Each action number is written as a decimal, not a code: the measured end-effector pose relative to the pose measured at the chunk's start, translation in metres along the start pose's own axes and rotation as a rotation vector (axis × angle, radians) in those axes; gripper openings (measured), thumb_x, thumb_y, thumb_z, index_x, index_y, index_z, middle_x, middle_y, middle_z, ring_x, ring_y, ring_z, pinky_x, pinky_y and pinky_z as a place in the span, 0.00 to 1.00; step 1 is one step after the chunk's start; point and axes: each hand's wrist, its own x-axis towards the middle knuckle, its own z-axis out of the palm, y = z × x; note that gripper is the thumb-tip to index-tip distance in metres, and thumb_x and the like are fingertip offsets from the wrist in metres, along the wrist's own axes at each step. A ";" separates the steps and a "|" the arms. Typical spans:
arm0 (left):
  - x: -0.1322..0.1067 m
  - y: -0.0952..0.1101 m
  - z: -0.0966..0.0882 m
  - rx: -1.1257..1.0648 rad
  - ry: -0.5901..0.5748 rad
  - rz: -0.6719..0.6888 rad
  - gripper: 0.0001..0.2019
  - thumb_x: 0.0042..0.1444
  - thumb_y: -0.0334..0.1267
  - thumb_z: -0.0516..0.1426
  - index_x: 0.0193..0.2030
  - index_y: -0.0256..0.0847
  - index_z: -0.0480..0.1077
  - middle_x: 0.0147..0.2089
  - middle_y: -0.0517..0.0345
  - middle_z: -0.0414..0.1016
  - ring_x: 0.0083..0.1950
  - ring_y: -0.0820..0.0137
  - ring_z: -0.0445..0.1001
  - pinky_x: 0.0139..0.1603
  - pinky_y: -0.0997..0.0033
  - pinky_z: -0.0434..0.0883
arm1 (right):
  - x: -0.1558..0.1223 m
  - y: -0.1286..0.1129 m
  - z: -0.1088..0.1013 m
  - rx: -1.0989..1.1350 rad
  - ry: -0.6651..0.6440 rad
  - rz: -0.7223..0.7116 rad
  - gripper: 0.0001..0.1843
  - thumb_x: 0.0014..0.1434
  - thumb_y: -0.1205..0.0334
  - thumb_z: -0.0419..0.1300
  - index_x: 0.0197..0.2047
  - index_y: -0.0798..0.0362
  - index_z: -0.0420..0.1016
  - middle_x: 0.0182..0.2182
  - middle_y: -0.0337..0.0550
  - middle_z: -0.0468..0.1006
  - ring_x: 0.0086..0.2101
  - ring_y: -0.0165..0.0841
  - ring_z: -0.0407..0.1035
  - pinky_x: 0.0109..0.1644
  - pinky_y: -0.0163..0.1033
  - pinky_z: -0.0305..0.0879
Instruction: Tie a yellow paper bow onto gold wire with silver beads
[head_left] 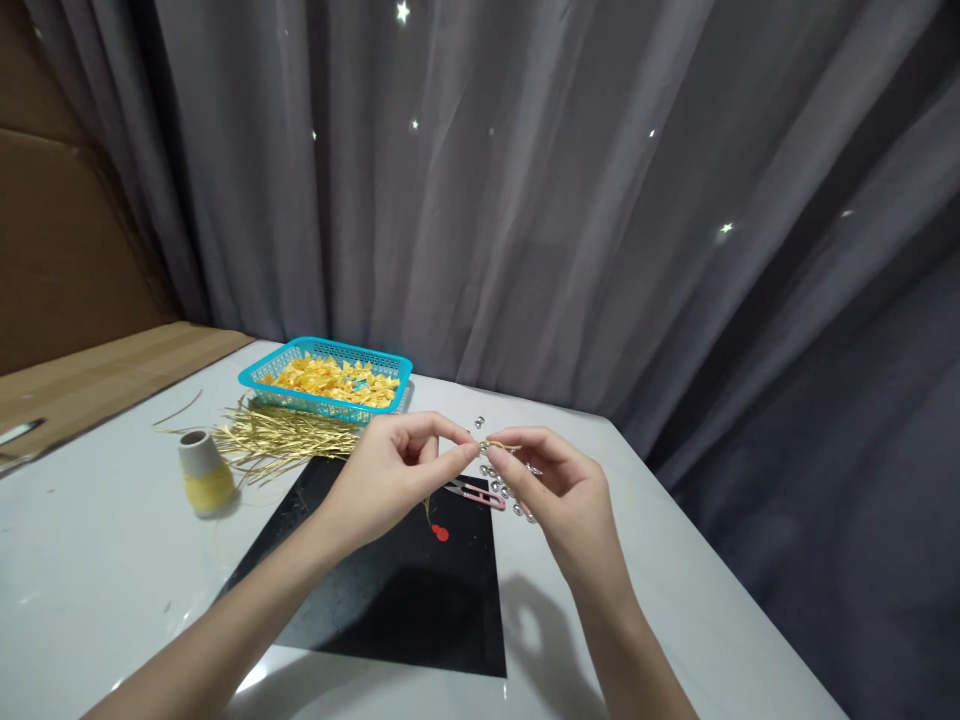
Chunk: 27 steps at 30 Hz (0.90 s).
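My left hand [394, 475] and my right hand [559, 490] meet above a black mat [420, 610], fingers pinched together on a thin gold strand with a small silver bead [486, 446]. The strand hangs down from my fingers towards two small red pieces [439, 532] on the mat. A pink thread snip [480, 492] lies on the mat just under my hands. Several loose silver beads [510, 495] lie scattered at the mat's far right corner.
A turquoise basket [259, 376] of yellow folded pieces [330, 380] stands at the back. Before it lies a heap of gold strands [281, 440]. A small grey and yellow cone cup [204, 472] stands to the left. Grey curtain hangs behind the white table [90, 570].
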 end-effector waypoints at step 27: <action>-0.001 0.009 -0.015 -0.029 -0.060 0.025 0.14 0.57 0.47 0.59 0.28 0.38 0.72 0.21 0.66 0.61 0.22 0.78 0.54 0.22 0.77 0.51 | -0.004 -0.006 -0.011 -0.079 0.003 -0.089 0.05 0.55 0.56 0.68 0.31 0.46 0.83 0.30 0.41 0.82 0.28 0.33 0.72 0.28 0.38 0.65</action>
